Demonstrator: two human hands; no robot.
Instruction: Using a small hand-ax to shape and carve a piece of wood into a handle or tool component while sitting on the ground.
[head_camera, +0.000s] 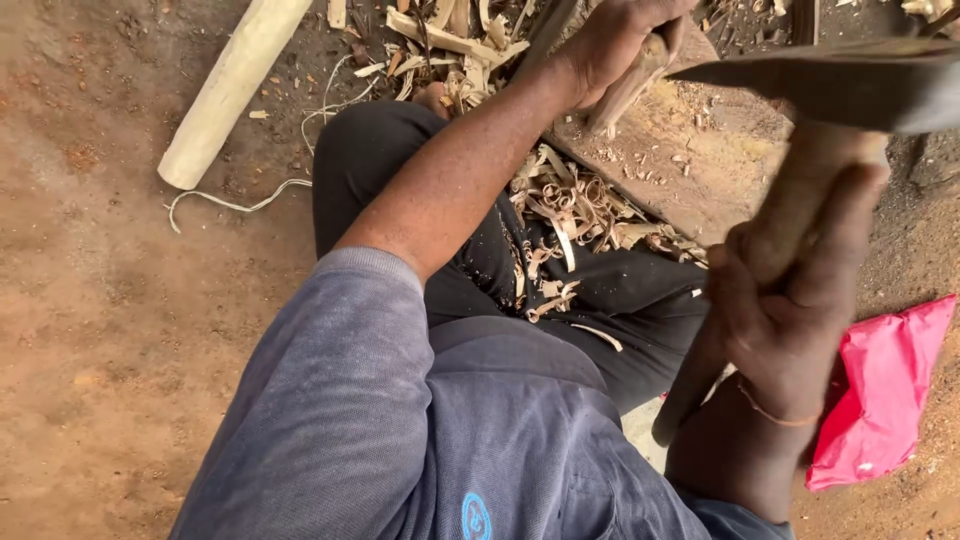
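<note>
Wooden piece stands tilted on a chopping block, gripped by the left hand; the right hand clamps an adze handle, blade raised above; shavings litter the lap.

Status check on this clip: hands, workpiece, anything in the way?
Left hand grips wooden piece upright on chopping block. Right hand holds hatchet raised. Wood shavings litter lap; nothing between blade and wood.
</note>
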